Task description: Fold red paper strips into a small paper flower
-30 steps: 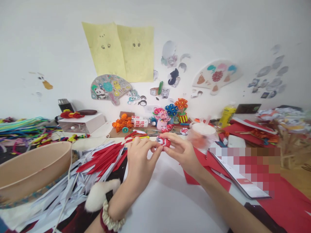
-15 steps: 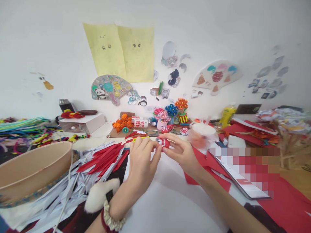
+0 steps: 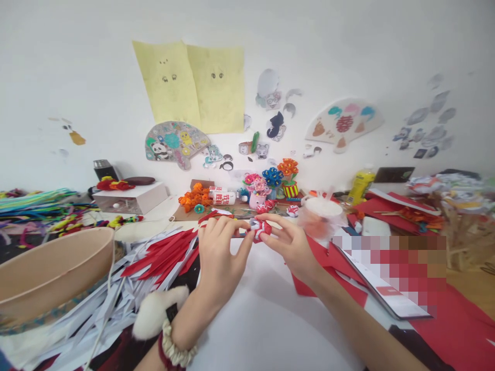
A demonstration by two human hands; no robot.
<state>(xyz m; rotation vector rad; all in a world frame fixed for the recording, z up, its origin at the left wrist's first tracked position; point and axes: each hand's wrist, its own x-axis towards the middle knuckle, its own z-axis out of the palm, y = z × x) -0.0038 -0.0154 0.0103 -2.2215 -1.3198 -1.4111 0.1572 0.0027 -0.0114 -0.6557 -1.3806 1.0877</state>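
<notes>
Between my two hands, above the white sheet (image 3: 266, 304), is a small red and white folded-paper ball (image 3: 260, 230). My left hand (image 3: 222, 252) pinches its left side between thumb and forefinger. Around its right side are the fingers and thumb of my right hand (image 3: 293, 246), also closed on it. White paper shows at the ball's left end, next to my left fingertips. Similar red and white paper balls (image 3: 265, 206) lie just behind, and another paper ball (image 3: 293, 211) sits further right.
Red paper strips (image 3: 166, 255) and white paper strips (image 3: 98, 293) are heaped at left beside a beige basin (image 3: 58, 263). A tablet (image 3: 402, 304) lies on red paper (image 3: 460, 319) at right. A lidded cup (image 3: 323, 214) and flower pots (image 3: 291, 188) stand behind.
My left hand has shifted slightly left, its fingers lifting a little, and more of the paper ball shows between my hands. My right hand stays on the ball. The view has tilted slightly.
</notes>
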